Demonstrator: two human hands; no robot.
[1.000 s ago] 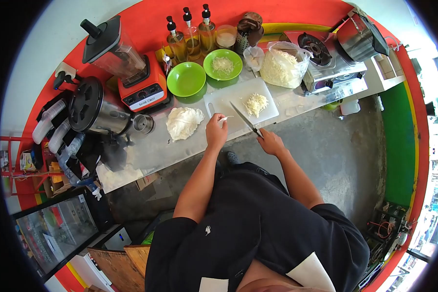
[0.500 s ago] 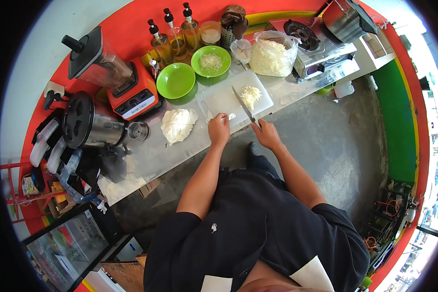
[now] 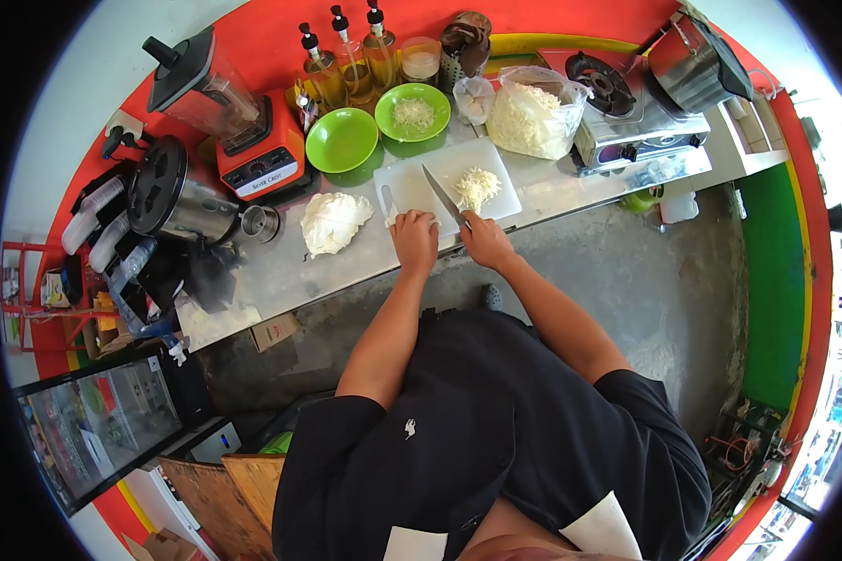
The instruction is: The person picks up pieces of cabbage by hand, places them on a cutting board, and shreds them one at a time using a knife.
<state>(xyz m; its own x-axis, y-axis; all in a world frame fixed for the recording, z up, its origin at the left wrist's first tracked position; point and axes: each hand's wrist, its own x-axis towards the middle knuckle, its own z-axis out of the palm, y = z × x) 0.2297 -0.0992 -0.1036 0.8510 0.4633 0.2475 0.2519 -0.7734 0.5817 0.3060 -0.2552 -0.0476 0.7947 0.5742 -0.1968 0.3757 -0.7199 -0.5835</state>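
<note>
My right hand [image 3: 486, 240] is closed round the handle of a kitchen knife [image 3: 442, 194]. The blade points away and to the left, over a white cutting board [image 3: 412, 187]. Right of the blade lies a pile of pale shreds [image 3: 478, 186], probably vegetable. My left hand [image 3: 415, 242] rests with curled fingers at the board's near edge, left of the knife. What lies under those fingers is mostly hidden; a small pale bit shows beside them. Behind the board stand a green bowl [image 3: 342, 145] and a second green bowl holding pale shreds [image 3: 413, 113].
A clear plastic bag of pale shreds [image 3: 534, 120] sits behind the board, beside a gas stove [image 3: 638, 140]. To the left are a crumpled white bag [image 3: 335, 223], a red blender [image 3: 262, 173] and a steel container with black lid [image 3: 164, 192]. Pump bottles [image 3: 355, 73] line the back.
Both hands are closer together, the right one having come left and nearer the board with the knife. The left fingers now curl over the board's edge. The camera view has shifted slightly.
</note>
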